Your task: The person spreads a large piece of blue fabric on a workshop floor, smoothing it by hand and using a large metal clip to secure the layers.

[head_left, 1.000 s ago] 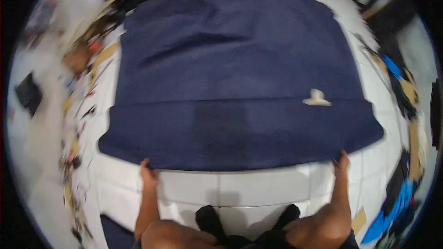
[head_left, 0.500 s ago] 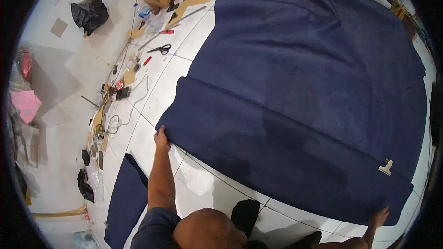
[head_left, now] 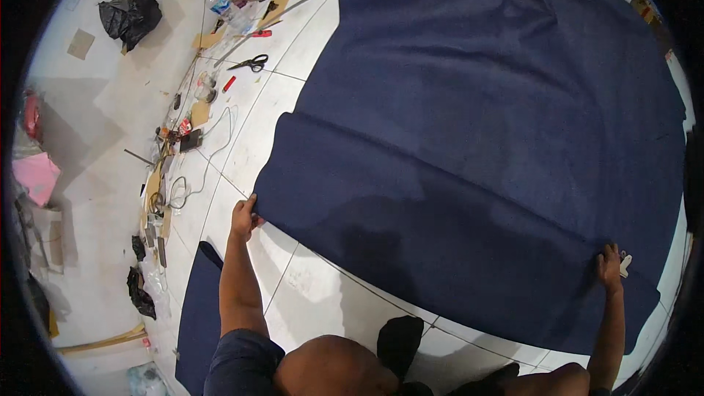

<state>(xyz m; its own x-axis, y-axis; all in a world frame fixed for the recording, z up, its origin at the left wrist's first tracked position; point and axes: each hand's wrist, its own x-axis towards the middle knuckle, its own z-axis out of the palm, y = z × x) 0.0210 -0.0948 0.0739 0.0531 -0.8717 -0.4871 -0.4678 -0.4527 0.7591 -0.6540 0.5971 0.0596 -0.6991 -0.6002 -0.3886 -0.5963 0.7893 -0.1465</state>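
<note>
A large dark navy fabric sheet [head_left: 469, 198] lies over the white tiled floor, with a long fold ridge across its near part. My left hand [head_left: 246, 218] is closed on the sheet's near left corner, thumb and fingers pinching its edge. Far to the right, my right hand [head_left: 608, 265] is closed with curled fingers over the fold ridge. From its right side sticks out a pale metal bulldog clip [head_left: 625, 265], partly hidden by the hand. A smaller navy fabric piece [head_left: 196, 315] lies to the left of my left forearm.
Scissors [head_left: 249, 64], a red cutter [head_left: 229, 83] and a plastic bottle [head_left: 217, 3] lie along the floor's left side. Near them are a phone [head_left: 191, 141], a thin cable [head_left: 213, 154] and cardboard scraps. A black plastic bag [head_left: 130, 16] is at upper left.
My right hand has moved from the sheet's near right edge up to the clip, which is now partly covered. My left hand still pinches the left corner. The view has shifted slightly.
</note>
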